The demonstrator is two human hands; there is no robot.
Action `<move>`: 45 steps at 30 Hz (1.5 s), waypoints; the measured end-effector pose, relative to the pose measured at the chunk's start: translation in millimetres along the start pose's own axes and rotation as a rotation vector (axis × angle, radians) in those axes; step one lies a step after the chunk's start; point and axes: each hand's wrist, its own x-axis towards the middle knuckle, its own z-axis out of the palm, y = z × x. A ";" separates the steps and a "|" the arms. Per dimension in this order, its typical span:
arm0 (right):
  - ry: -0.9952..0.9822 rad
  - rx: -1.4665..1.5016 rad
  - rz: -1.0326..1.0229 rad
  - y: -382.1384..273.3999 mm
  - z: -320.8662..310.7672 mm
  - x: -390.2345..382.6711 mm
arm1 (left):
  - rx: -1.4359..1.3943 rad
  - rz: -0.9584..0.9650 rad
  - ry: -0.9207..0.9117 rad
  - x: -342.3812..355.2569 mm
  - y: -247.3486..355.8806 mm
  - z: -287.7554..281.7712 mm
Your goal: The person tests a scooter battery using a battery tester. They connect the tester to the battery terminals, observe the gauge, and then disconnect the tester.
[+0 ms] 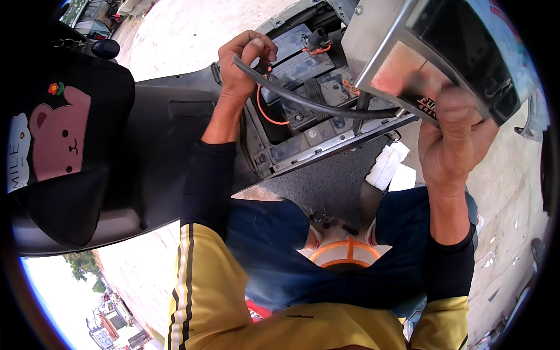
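My left hand (242,67) is closed around the upper end of a thick black cable (318,108), above an open compartment. The cable curves right to the lower corner of a metal box-like device (379,38) with a tubular bar and a dark panel. My right hand (455,140) grips that device by its lower edge, thumb on the front and the other fingers partly hidden. Below the cable lie dusty grey batteries (297,58) with bolted terminals. An orange wire (266,111) loops down beside them, and more orange leads sit near the terminals.
The compartment is in a dark scooter body (175,125). At left is a black cover (105,105) with a pink bear. Torn white foam pieces (388,166) lie on the ground, near an orange curved frame (344,252) between my feet. Keys on a chain (67,42) hang at upper left.
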 end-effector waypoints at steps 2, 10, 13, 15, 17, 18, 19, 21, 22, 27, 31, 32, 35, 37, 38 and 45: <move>0.028 0.031 -0.004 2.4 2.8 -0.1 | 0.006 -0.005 -0.021 0.5 1.2 -1.2; 0.009 0.059 -0.003 4.6 7.9 2.4 | 0.006 -0.020 -0.035 -2.8 2.8 -1.5; 0.020 0.047 -0.006 5.4 9.3 2.7 | 0.016 -0.041 -0.050 -6.7 7.6 -2.1; 0.027 0.055 -0.009 6.0 12.0 3.9 | -0.038 -0.036 -0.032 -6.7 5.7 -4.9; 0.019 0.032 -0.018 6.4 11.5 4.9 | -0.115 -0.086 -0.020 -8.3 8.1 -7.5; 0.018 0.021 -0.016 6.0 11.5 4.6 | -0.115 -0.086 -0.026 -9.2 9.2 -8.6; 0.017 0.009 -0.014 6.3 11.4 4.9 | -0.115 -0.087 -0.031 -10.0 9.7 -9.4; 0.015 0.001 -0.004 5.6 11.4 5.0 | -0.111 -0.124 -0.030 -13.8 11.6 -10.5; 0.013 -0.001 -0.002 5.2 11.2 4.7 | -0.094 -0.112 -0.024 -14.3 9.9 -11.3; 0.006 -0.005 -0.052 7.1 7.0 3.6 | -0.027 -0.062 0.023 -12.8 6.2 -2.5; -0.011 -0.021 -0.070 5.7 6.2 5.4 | 0.020 -0.068 0.044 -10.9 5.5 -0.2; -0.009 -0.006 -0.058 4.2 7.5 5.5 | 0.008 -0.078 0.043 -10.9 6.5 0.3; -0.002 0.008 -0.065 7.3 5.7 4.7 | -0.028 -0.104 0.044 -9.6 6.8 2.7; 0.000 -0.019 -0.062 8.3 3.4 4.6 | -0.036 -0.108 0.054 -7.1 6.0 3.5; 0.001 -0.047 -0.049 7.1 2.7 4.2 | -0.018 -0.088 0.060 -7.8 6.1 2.8; -0.122 -0.107 -0.086 5.3 -3.9 4.5 | 0.059 -0.129 0.072 -9.1 16.3 1.6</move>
